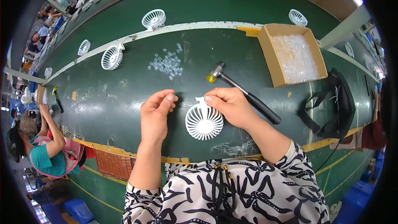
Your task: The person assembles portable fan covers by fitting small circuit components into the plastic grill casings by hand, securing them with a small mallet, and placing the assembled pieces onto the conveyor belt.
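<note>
Right hand (pixel 232 107) pinches white round plastic fan guard (pixel 204 125) at its far end, near middle, seemingly for steadiness | left hand (pixel 154 116) curled (pinching something, I cannot tell) | black-handled metal hammer (pixel 259 105) rightward, probably for easy reach

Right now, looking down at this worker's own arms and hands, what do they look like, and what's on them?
They're human, with no cables. The left hand and right hand are bare, with no gloves, rings or watch visible. The left sleeve and right sleeve are loose, whitish fabric with bold, curving black shapes, leaving the forearms uncovered.
</note>
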